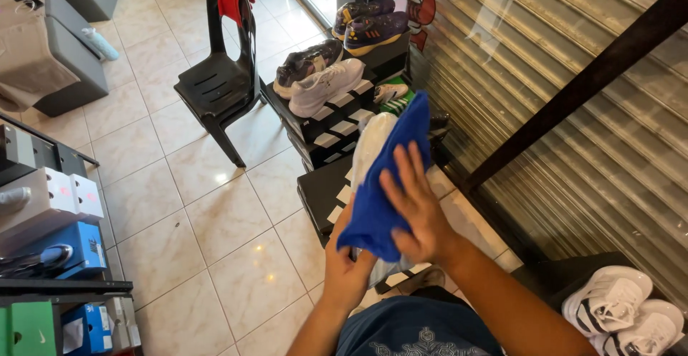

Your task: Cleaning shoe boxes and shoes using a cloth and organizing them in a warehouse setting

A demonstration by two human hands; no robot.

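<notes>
My left hand (345,266) grips a white sneaker (371,144) from below, holding it up in front of me with the toe pointing away. A blue cloth (387,184) is draped over the shoe. My right hand (416,209) lies flat on the cloth with fingers spread, pressing it against the sneaker. Most of the shoe is hidden under the cloth and my hands.
Stacked black shoe boxes (337,123) hold grey and white sneakers (322,76), with purple sneakers (365,26) behind. A black plastic chair (218,83) with a red cloth stands left of them. A metal shutter (573,112) is at right, white sneakers (620,306) lower right, shelving with boxes (50,220) at left.
</notes>
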